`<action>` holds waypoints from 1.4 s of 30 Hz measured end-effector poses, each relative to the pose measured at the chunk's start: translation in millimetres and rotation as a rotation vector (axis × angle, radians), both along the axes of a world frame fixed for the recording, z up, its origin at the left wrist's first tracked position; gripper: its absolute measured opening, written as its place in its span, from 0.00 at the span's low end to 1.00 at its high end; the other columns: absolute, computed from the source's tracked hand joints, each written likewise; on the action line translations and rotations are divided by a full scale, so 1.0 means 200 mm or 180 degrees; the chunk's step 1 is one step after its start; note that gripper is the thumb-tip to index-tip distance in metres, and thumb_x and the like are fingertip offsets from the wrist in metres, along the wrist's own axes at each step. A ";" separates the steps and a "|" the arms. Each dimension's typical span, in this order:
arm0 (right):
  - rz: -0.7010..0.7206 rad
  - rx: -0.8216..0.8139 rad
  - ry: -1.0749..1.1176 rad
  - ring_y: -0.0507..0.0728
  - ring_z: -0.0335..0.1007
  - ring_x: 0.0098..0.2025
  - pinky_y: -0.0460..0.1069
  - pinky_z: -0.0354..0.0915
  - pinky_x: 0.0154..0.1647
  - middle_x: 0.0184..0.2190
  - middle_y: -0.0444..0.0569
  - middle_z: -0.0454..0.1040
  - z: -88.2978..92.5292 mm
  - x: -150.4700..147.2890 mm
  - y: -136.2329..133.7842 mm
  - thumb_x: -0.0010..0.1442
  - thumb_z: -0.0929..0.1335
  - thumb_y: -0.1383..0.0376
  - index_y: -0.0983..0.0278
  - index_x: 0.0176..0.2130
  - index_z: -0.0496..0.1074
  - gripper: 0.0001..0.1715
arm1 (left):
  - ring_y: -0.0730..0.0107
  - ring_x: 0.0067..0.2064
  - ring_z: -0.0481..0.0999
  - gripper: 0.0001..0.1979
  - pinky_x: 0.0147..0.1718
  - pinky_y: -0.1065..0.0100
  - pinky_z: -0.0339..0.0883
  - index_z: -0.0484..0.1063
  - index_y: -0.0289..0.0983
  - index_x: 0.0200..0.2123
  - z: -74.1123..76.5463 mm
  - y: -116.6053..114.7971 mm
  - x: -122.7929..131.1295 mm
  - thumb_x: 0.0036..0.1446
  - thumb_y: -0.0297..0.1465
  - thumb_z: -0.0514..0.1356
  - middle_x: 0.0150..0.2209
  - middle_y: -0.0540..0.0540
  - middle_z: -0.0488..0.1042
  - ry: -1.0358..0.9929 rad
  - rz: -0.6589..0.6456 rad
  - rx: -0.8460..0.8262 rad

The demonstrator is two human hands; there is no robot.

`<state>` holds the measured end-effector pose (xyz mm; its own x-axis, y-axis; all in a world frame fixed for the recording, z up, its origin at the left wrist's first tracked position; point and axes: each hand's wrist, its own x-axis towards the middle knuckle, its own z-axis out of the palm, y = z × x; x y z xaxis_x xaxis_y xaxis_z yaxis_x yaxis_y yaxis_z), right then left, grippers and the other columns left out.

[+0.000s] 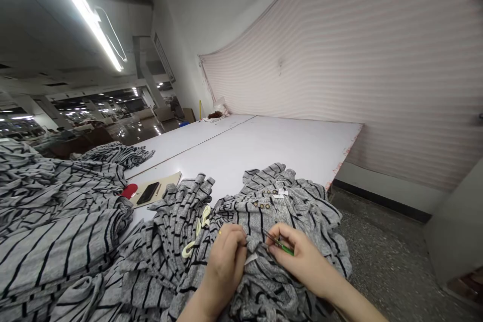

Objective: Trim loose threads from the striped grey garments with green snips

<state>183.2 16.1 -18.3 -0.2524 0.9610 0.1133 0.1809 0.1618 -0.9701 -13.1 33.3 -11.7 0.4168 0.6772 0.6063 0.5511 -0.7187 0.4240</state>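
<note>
In front of me a grey garment with black stripes [298, 211] lies bunched up, with several brown buttons [261, 205] and a small white label on it. My left hand [226, 256] is closed, its fingers pinching the garment's cloth. My right hand [294, 251] is closed around small thread snips [282, 246] with a green handle, whose metal tips point left over the cloth. A white tag [251, 258] shows between the two hands. Pale yellow fabric strips [196, 234] lie left of my left hand.
More striped garments [49, 241] are piled high at the left. A black phone [148, 193] and a pen rest on a beige board [171, 181], beside a red round item [130, 191]. The white table [241, 146] reaches back to a striped cloth curtain [339, 60].
</note>
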 end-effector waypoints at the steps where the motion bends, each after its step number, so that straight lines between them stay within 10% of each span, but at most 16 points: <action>1: 0.0043 -0.0027 -0.0013 0.54 0.64 0.36 0.46 0.61 0.37 0.33 0.45 0.68 -0.01 0.01 -0.01 0.59 0.64 0.65 0.64 0.34 0.67 0.05 | 0.70 0.36 0.67 0.11 0.36 0.69 0.64 0.59 0.39 0.31 -0.01 -0.01 -0.01 0.54 0.16 0.48 0.33 0.47 0.66 0.0054 -0.0013 0.0247; 9: -0.0041 0.0093 -0.0113 0.54 0.65 0.38 0.46 0.60 0.39 0.34 0.45 0.70 -0.02 0.00 -0.02 0.56 0.67 0.63 0.63 0.37 0.70 0.07 | 0.66 0.43 0.71 0.11 0.41 0.66 0.66 0.58 0.40 0.30 -0.03 -0.02 0.00 0.54 0.16 0.50 0.35 0.46 0.68 0.0094 -0.0027 0.0347; 13: 0.0015 0.0142 -0.0151 0.52 0.62 0.31 0.45 0.58 0.31 0.27 0.43 0.66 -0.02 0.04 0.01 0.61 0.64 0.58 0.64 0.30 0.67 0.13 | 0.70 0.33 0.69 0.06 0.32 0.71 0.63 0.59 0.39 0.30 0.08 -0.01 -0.01 0.54 0.22 0.52 0.28 0.51 0.64 0.0017 -0.0029 -0.1148; 17: -0.0835 0.0324 -0.0201 0.56 0.67 0.36 0.48 0.63 0.37 0.33 0.48 0.72 -0.05 0.16 0.10 0.63 0.61 0.55 0.63 0.36 0.68 0.16 | 0.71 0.28 0.64 0.05 0.26 0.72 0.57 0.67 0.38 0.35 0.23 0.04 0.03 0.56 0.32 0.54 0.26 0.52 0.65 0.0553 -0.0262 -0.2632; 23: -0.1300 0.0519 -0.1136 0.60 0.69 0.43 0.51 0.62 0.41 0.43 0.50 0.72 -0.05 0.18 0.24 0.60 0.63 0.59 0.60 0.47 0.69 0.16 | 0.62 0.36 0.70 0.04 0.35 0.65 0.62 0.64 0.39 0.37 0.17 0.16 0.27 0.57 0.30 0.52 0.34 0.46 0.71 0.1042 0.0583 -0.1594; 27: -0.1257 0.0765 -0.1611 0.57 0.67 0.33 0.49 0.59 0.33 0.34 0.48 0.70 -0.06 0.13 0.29 0.58 0.63 0.66 0.61 0.33 0.70 0.07 | 0.60 0.40 0.70 0.13 0.38 0.61 0.65 0.61 0.37 0.46 0.08 0.23 0.29 0.56 0.27 0.51 0.40 0.42 0.67 0.0954 0.0961 -0.1071; 36: -0.1410 0.0394 -0.0224 0.54 0.66 0.29 0.46 0.58 0.28 0.25 0.45 0.71 -0.05 0.29 0.29 0.64 0.59 0.50 0.63 0.34 0.66 0.20 | 0.60 0.38 0.70 0.16 0.36 0.60 0.66 0.61 0.38 0.48 0.03 0.24 0.20 0.55 0.30 0.52 0.40 0.44 0.66 0.0520 0.1201 -0.1196; 42: -0.0838 0.0424 -0.0866 0.56 0.68 0.34 0.47 0.59 0.32 0.32 0.45 0.73 0.04 0.17 0.28 0.60 0.64 0.55 0.61 0.34 0.68 0.12 | 0.66 0.33 0.70 0.18 0.37 0.61 0.66 0.64 0.37 0.50 0.03 0.25 0.20 0.55 0.30 0.53 0.40 0.45 0.65 0.0163 0.1081 -0.1392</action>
<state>216.7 73.1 -10.3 -0.0373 0.9782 0.2042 0.4803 0.1967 -0.8547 26.3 83.5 -5.1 0.1528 0.9627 0.2232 0.7489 -0.2601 0.6095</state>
